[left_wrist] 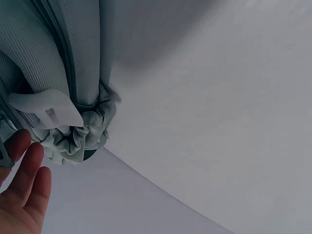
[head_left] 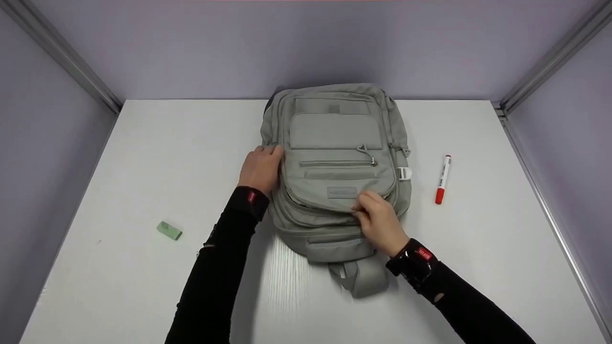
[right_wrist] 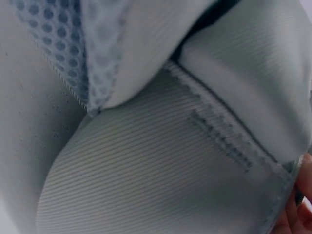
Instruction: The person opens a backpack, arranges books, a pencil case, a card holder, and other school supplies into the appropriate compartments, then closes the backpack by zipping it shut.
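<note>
Lying flat at the middle of the white tabletop [head_left: 143, 157], the grey backpack [head_left: 334, 143] has its front pocket facing up and its strap end toward the person. The left hand [head_left: 260, 167] rests against the pack's side at 9 o'clock, fingers fairly straight and laid on the fabric, gripping nothing. The right hand [head_left: 380, 220] sits at the pack's 5 o'clock edge, its grip closed: fingertips pinch the lower rim of the front pocket flap. What exactly lies between the fingertips is too small to tell. A red marker [head_left: 442, 179] lies at 3 o'clock, near the pack but apart. A green eraser [head_left: 169, 230] lies at 8 o'clock, well apart.
</note>
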A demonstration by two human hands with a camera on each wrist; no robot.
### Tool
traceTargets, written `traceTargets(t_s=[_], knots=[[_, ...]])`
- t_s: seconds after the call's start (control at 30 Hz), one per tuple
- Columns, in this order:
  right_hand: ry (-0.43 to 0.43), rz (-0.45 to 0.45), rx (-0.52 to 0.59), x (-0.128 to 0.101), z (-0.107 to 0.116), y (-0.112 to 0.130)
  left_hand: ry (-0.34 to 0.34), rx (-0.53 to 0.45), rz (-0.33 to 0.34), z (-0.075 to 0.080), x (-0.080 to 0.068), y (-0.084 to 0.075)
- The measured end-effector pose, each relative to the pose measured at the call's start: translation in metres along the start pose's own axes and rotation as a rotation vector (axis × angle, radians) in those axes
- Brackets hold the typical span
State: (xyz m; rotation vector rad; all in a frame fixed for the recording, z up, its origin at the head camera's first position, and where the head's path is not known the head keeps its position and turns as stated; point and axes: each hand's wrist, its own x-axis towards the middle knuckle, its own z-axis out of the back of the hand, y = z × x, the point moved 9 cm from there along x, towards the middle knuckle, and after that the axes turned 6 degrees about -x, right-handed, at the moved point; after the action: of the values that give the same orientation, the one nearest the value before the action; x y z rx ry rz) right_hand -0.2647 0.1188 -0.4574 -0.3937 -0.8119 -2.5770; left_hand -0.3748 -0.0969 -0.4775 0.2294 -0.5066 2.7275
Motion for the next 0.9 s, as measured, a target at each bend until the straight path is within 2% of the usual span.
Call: traceTargets(t_s=[0.23, 0.37, 0.47, 0.57, 0.7, 0.9], knots=[[-0.013, 0.047, -0.070, -0.004, 0.001, 0.002, 0.014, -0.105, 0.047, -0.001, -0.006, 0.000], [0.004, 0.080, -0.138, -0.007, 0.010, 0.000, -0.035, -0.154, 0.009, 0.005, -0.013, 0.000], [0.027, 0.089, -0.215, -0.005, 0.023, -0.010, -0.088, -0.171, -0.025, 0.013, -0.025, 0.002], [0.046, 0.106, -0.296, 0.000, 0.036, -0.027, -0.142, -0.167, -0.042, 0.021, -0.042, 0.007], [0.083, 0.167, -0.349, 0.008, 0.047, -0.050, -0.171, -0.151, 0.000, 0.031, -0.071, 0.019], [0.101, 0.260, -0.375, 0.020, 0.057, -0.074, -0.109, -0.159, 0.146, 0.037, -0.123, 0.047]])
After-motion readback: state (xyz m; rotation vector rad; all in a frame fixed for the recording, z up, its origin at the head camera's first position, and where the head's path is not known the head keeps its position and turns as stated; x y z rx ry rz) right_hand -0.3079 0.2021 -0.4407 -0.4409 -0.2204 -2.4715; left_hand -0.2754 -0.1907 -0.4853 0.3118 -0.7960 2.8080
